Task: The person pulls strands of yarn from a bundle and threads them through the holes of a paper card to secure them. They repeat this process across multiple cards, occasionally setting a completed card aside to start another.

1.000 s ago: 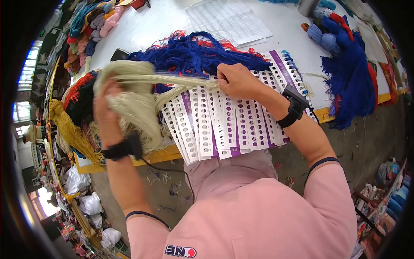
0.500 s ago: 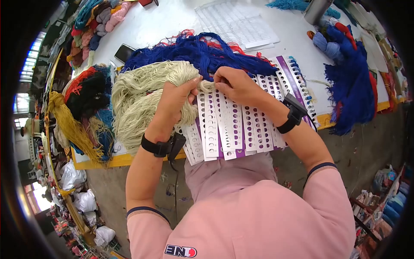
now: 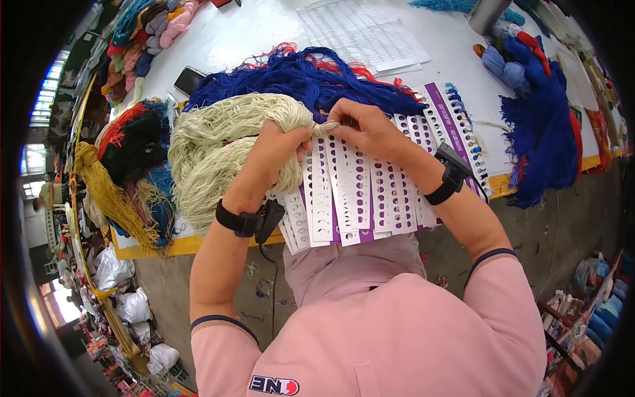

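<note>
A thick skein of pale cream-green yarn is spread over the left part of the table front. My left hand is closed around its right end, with strands looping over the knuckles. From there a short twisted bit of the same yarn stretches to my right hand, whose thumb and index finger pinch it. Below both hands lie white cards punched with rows of holes, overlapping over purple ones. Just behind the hands is a heap of dark blue yarn with red strands at its edges.
A phone lies behind the skein. Printed sheets are at the back of the white table. More yarn in red, black and mustard hangs off the left edge, and blue yarn hangs off the right. A metal cylinder stands at the back right.
My left hand has shifted slightly right, bringing the skein's end closer to my right hand. The yarn stretch between the hands looks shorter. My right hand stays nearly in place, still pinching.
</note>
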A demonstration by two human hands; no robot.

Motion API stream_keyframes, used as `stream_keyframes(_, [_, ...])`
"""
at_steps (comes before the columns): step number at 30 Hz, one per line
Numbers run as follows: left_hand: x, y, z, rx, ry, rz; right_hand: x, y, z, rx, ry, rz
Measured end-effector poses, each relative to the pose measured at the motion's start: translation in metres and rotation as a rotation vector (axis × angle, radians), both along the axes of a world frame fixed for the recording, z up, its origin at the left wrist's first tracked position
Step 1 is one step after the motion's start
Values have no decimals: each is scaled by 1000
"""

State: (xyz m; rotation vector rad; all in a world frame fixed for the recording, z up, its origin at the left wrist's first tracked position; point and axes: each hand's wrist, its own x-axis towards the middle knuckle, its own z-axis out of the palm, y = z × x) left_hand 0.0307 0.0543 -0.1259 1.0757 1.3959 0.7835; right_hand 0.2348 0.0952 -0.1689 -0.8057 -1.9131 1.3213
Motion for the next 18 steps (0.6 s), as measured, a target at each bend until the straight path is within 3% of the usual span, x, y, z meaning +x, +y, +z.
stream_keyframes(1, [0,0,0,4,8,-7,1,0,2,-133,31,17])
stream_keyframes(7, [-1,4,7,-35,80,-55,-2,1,5,3,-145,-94])
stream_keyframes(10, [-13,8,11,-60,70,-52,-6,-2,-4,216,-105,-108])
stream_keyframes(13, [-22,4,13,-75,74,-130,-4,-2,2,78,-200,-87])
stream_keyframes(18, [-9,2,19,11,205,-224,2,3,-7,-181,16,-69])
